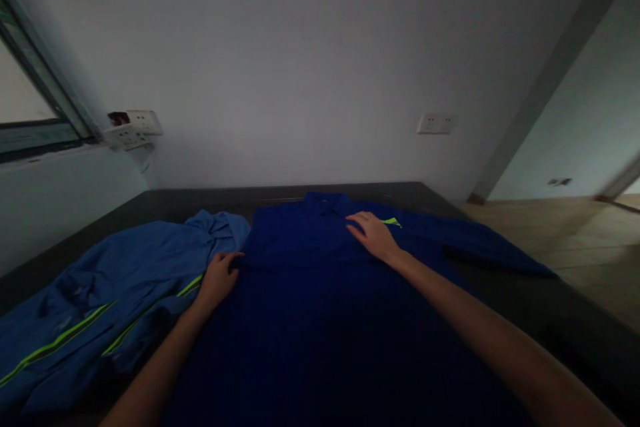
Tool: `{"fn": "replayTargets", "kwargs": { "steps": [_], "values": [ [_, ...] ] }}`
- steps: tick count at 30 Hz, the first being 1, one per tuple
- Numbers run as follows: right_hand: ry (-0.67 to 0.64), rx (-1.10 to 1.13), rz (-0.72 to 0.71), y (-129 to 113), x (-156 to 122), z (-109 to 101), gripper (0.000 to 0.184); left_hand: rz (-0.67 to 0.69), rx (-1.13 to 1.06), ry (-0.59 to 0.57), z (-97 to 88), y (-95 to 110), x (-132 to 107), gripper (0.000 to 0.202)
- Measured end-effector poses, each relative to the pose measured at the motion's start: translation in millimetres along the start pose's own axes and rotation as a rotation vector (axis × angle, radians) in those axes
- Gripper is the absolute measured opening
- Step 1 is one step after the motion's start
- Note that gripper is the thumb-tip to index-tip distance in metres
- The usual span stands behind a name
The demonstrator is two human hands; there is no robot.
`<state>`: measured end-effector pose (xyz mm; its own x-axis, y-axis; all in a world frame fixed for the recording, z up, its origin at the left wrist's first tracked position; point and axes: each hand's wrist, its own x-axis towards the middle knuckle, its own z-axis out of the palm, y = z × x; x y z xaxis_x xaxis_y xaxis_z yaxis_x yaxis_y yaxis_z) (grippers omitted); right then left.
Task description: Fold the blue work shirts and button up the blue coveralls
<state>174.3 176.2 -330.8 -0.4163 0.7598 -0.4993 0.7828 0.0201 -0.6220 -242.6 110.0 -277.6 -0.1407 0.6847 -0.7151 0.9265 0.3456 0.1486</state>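
A dark blue shirt (310, 307) lies spread flat on a dark table (560, 307), collar toward the wall, with a small yellow-green logo on its chest. My right hand (373, 235) rests flat on the upper chest beside that logo, fingers stretched out. My left hand (219, 278) sits at the shirt's left shoulder edge, fingers curled onto the fabric; whether it pinches the cloth I cannot make out. A lighter blue jacket (100, 307) with yellow-green stripes lies crumpled just left of my left hand.
The table reaches the white wall at the back. Wall sockets (134, 128) hang at the left near a window frame (35, 127), and another socket (437, 123) is on the right. Wooden floor (575, 240) and a doorway lie right of the table.
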Motion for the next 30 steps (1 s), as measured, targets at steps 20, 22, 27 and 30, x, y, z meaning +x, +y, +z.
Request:
{"fn": "replayTargets", "kwargs": {
  "steps": [20, 22, 27, 30],
  "values": [
    [0.187, 0.282, 0.556, 123.6, -48.6, 8.8, 0.019, 0.049, 0.491, -0.106, 78.6, 36.6, 130.7, 0.054],
    [0.285, 0.38, 0.504, 128.8, -47.7, -0.9, 0.022, 0.032, 0.49, -0.132, 78.0, 36.2, 130.1, 0.054],
    [0.277, 0.482, 0.483, 125.9, -58.3, -13.7, 0.021, 0.018, 0.497, -0.168, 76.3, 40.1, 129.1, 0.056],
    [0.188, 0.389, 0.55, 116.9, -74.1, -3.7, 0.019, -0.002, 0.493, -0.177, 76.0, 41.5, 127.9, 0.057]
  ]
}}
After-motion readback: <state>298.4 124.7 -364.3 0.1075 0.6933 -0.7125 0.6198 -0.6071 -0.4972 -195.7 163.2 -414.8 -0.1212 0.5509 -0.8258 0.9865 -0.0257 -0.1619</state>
